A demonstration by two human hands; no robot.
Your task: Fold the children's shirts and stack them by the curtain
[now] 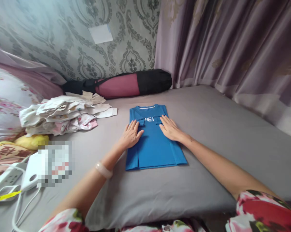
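Observation:
A blue T-shirt [157, 145] lies flat on the bed, its two sides and sleeves folded inward over the front. White letters show in part between the folded sleeves, and the neckline points away from me. My left hand [131, 133] rests flat on the shirt's left fold by the sleeve, fingers stretched out. On the opposite fold my right hand [169, 128] lies with its fingers extended over the right sleeve. Neither hand grips the cloth. A pale bangle [104, 170] circles my left wrist.
Left of the shirt is a pile of light-coloured clothes [70, 111]. A maroon and black rolled bag [121, 85] lies along the wall. A power strip [8, 180] and a white box-like device [34, 170] with cables sit at the left. Purple curtains [223, 42] hang on the right.

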